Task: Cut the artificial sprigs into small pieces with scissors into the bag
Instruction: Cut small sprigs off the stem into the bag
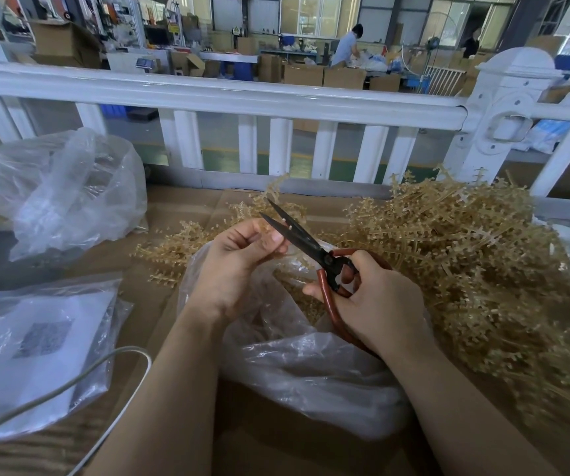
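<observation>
- Risk 1: my left hand (242,255) pinches a short bit of sprig (282,253) right beside the blades of the scissors (297,240). Fingertips are v. close to the edge, so if I close w/o checking, I'd judge a nick is likely.
- Risk 2: the blades sit toward the far rim of the bag (311,369), not clearly over its mouth. A cut piece could flick past onto the desk (187,207) instead of dropping in.
- Risk 3: the held bit is small, so the pinch may slip as the blades bite & the piece twists rather than cuts clean.
- Risk 4: the bag is limp, clear plastic, and its mouth could fold shut under my forearms.
- Left hand: raised over the bag, fingers curled, thumb & forefinger pinching the sprig, palm turned toward me.
- Right hand (376,297): wrapped round the red handles, fingers through the loop, gripping the scissors; blades part open, tips pointing far-left.
- Sprigs: big tan heap (476,262) on the right of the desk, a few loose ones (173,249) on the left behind my left hand; some cut pieces seem to lie inside the bag.
- Also: a second clear bag (70,187) far left, a packet (36,341) near left, a white cable (112,365) across it.
</observation>
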A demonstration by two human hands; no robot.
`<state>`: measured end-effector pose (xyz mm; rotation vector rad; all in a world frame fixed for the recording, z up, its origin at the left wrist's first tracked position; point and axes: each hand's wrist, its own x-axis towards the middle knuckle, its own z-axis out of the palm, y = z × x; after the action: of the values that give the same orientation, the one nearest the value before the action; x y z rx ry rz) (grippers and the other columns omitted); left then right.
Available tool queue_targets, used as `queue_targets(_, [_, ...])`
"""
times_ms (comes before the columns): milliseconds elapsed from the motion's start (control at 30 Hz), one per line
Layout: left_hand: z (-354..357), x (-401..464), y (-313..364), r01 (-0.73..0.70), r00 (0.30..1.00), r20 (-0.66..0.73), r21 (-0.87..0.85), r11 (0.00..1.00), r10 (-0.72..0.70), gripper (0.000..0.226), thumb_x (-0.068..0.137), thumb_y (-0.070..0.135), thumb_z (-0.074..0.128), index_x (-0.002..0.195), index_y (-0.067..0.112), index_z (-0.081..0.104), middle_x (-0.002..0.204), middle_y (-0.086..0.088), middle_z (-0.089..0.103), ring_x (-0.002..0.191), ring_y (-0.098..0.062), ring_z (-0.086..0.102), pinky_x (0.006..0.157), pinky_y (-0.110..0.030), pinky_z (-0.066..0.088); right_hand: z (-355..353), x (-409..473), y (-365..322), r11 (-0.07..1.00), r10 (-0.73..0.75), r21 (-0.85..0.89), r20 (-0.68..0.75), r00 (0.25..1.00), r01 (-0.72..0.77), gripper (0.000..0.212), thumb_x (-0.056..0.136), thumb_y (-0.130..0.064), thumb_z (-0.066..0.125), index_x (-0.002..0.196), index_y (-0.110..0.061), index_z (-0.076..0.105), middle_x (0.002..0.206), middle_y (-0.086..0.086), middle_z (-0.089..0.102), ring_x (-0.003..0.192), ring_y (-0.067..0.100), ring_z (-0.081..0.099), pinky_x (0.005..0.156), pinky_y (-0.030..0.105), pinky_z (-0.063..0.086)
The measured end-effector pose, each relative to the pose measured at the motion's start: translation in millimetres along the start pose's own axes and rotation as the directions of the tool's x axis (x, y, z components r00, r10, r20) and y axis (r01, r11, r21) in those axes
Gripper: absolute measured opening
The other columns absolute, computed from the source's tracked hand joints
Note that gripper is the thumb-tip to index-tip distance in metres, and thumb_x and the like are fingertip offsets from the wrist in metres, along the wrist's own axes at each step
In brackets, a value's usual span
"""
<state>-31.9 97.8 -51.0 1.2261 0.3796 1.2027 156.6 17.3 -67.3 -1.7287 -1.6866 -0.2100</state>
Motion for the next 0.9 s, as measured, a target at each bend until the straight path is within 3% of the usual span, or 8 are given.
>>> queue_targets(167, [3, -1, -1, -0.015, 1.0, 0.028, 0.051, 0.999, 0.014, 0.012, 0.081, 0.005, 0.064, 0.077, 0.011, 0.073, 0.072, -0.004, 0.066, 0.071, -0.013, 0.063, 0.075, -0.024, 0.054, 0, 1, -1, 0.999, 0.022, -0.05, 0.012, 1.0, -0.021, 0.075, 0.067, -0.103, 0.026, 0.093, -0.036, 0.051, 0.08, -0.023, 0.061, 0.068, -0.002, 0.059, 0.052, 0.012, 0.038])
queue_targets(367, [2, -1, -1, -0.006, 1.0, 0.029, 0.067, 0.998, 0.004, 0.008, 0.083, 0.009, 0.067, 0.083, 0.001, 0.065, 0.074, -0.007, 0.062, 0.073, -0.016, 0.058, 0.079, -0.026, 0.052, 1, 1, 0, 0.999, 0.007, -0.044, 0.013, 1.0, -0.006, 0.07, 0.069, -0.102, 0.026, 0.082, -0.034, 0.041, 0.071, -0.02, 0.056, 0.062, 0.001, 0.058, 0.052, 0.02, 0.046])
queue_targets(533, [2, -1, -1, 0.008, 1.0, 0.002, 0.044, 0.999, -0.008, 0.003, 0.082, 0.006, 0.065, 0.081, 0.004, 0.067, 0.073, -0.007, 0.062, 0.072, -0.017, 0.058, 0.079, -0.03, 0.051, 1, 0, -1, 0.999, -0.005, -0.046, -0.005, 1.0, 0.005, 0.071, 0.07, -0.101, 0.026, 0.081, -0.033, 0.044, 0.067, -0.019, 0.057, 0.058, 0.002, 0.057, 0.052, 0.023, 0.049])
queue_targets(733, [9, -2, 2, -0.09, 0.996, 0.015, 0.161, 0.983, 0.089, 0.018, 0.085, -0.007, 0.059, 0.084, 0.008, 0.068, 0.074, 0.004, 0.07, 0.071, -0.009, 0.065, 0.071, -0.021, 0.053, -2, 0, -2, 0.998, -0.018, -0.055, 0.006, 1.0, 0.018, 0.065, 0.071, -0.099, 0.033, 0.091, -0.038, 0.045, 0.079, -0.022, 0.06, 0.063, -0.002, 0.051, 0.051, 0.008, 0.029])
queue_targets(900, [14, -4, 4, -0.102, 0.995, 0.023, 0.246, 0.964, 0.1, 0.02, 0.086, -0.014, 0.057, 0.091, 0.003, 0.066, 0.081, 0.004, 0.074, 0.076, -0.007, 0.067, 0.071, -0.018, 0.052, -3, 3, -3, 0.997, -0.041, -0.065, -0.002, 0.999, 0.04, 0.072, 0.072, -0.1, 0.027, 0.095, -0.034, 0.045, 0.078, -0.018, 0.06, 0.062, 0.003, 0.056, 0.048, 0.012, 0.033])
